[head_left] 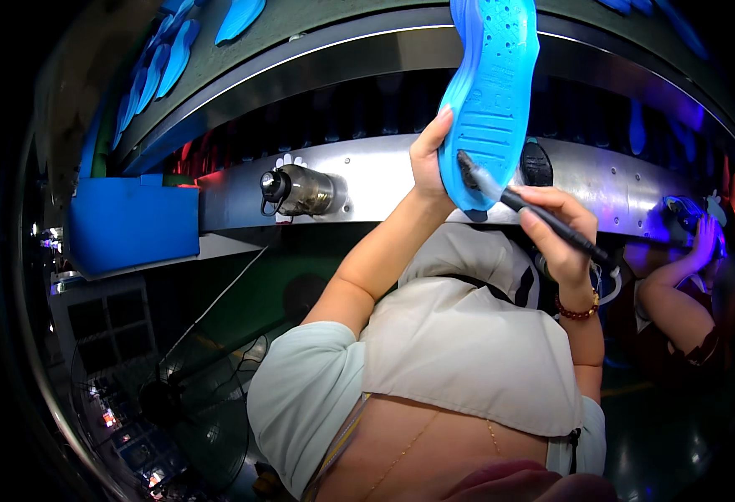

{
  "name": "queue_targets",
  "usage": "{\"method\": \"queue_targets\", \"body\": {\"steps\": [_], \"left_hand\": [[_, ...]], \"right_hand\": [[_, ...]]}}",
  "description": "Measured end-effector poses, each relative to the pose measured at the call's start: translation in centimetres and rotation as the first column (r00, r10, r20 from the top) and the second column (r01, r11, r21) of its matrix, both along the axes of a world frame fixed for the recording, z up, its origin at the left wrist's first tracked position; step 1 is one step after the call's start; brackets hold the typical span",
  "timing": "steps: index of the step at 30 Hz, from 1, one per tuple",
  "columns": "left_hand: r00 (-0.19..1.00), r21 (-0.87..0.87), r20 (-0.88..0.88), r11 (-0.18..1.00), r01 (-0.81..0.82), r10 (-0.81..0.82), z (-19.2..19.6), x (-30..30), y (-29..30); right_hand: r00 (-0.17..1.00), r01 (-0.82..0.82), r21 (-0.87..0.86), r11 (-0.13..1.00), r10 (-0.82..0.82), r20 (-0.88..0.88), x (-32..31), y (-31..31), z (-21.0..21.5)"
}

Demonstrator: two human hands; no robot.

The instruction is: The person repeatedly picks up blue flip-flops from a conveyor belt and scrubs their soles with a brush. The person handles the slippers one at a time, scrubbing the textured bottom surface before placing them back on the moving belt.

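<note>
My left hand [432, 159] is closed around the edge of a bright blue shoe sole [491, 109], near its lower end. The sole is held up lengthwise, its ribbed and dimpled face showing and its far end cut off by the top of the picture. In my right hand [561, 222] is a brush [543, 219] with a black handle, pinched between thumb and fingers. Its dark tip lies over the lower ribbed part of the sole; whether it touches the surface I cannot tell.
A metal ledge [384, 180] runs across, with a dark bottle [305, 191] and a black oval object [536, 163] on it. Several blue soles [171, 67] lie on the belt [301, 21] beyond. A blue box [133, 224] is at left; a co-worker's arm [677, 276] is at right.
</note>
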State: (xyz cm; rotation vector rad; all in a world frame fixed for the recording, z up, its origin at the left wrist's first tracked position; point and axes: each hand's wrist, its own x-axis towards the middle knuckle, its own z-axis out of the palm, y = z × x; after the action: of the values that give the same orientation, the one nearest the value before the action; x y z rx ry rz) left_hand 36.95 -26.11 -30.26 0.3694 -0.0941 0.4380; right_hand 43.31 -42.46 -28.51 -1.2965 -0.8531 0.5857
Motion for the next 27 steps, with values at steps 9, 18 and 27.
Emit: {"method": "queue_targets", "body": {"steps": [9,18,27], "left_hand": [[0.980,-0.085,-0.190,0.994,-0.075,0.057,-0.9,0.4,2.0],[0.986,-0.135,-0.098,0.984,0.119,-0.133,0.3,1.1,2.9],[0.783,-0.074,-0.522,0.932,0.355,-0.340,0.6,0.1,3.7]], "right_hand": [[0.910,-0.207,0.053,0.977,0.172,0.376,0.3,1.0,1.1],[0.903,-0.184,-0.040,0.982,0.185,0.388,2.8,1.1,2.3],[0.808,-0.289,-0.177,0.941,0.339,0.481,2.9,0.8,2.6]]}}
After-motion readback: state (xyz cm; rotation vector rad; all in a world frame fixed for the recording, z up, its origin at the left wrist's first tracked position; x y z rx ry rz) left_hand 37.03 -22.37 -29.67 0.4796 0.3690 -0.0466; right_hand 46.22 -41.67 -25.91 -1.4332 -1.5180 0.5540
